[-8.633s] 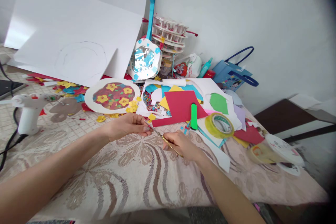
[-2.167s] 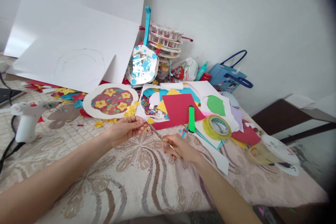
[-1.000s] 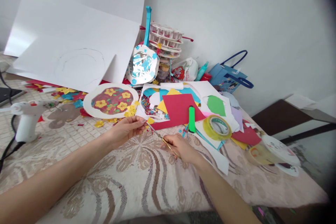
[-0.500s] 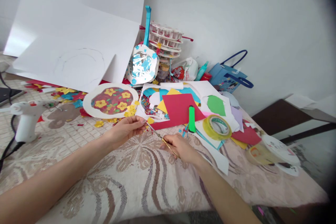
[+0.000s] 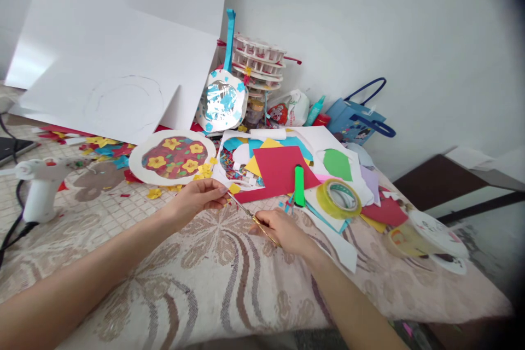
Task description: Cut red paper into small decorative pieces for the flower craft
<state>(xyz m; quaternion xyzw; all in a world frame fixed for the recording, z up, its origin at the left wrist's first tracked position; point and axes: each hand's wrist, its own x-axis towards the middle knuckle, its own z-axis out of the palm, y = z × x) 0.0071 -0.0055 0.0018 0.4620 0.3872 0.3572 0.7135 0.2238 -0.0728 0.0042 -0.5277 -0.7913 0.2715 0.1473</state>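
Note:
My left hand [image 5: 200, 197] pinches a small yellow paper piece [image 5: 234, 188] at its fingertips. A pair of gold-handled scissors [image 5: 260, 224] is in my right hand [image 5: 283, 229], fingers closed around the handles. The blades point up and left, their tips at the yellow paper; whether they touch it I cannot tell. Just behind my left hand lies a white scalloped paper frame [image 5: 137, 165] with yellow flowers and green leaves on a red centre. Several small yellow paper pieces [image 5: 203, 173] lie at its right edge.
On the patterned tablecloth [image 5: 213, 284] a white glue gun [image 5: 41, 191] stands at left. Red paper [image 5: 281, 169], a green cutter [image 5: 299, 186] and a yellow tape roll [image 5: 324, 197] lie to the right. White boards [image 5: 115, 65] lean behind. A blue bag [image 5: 355, 120] stands at the wall.

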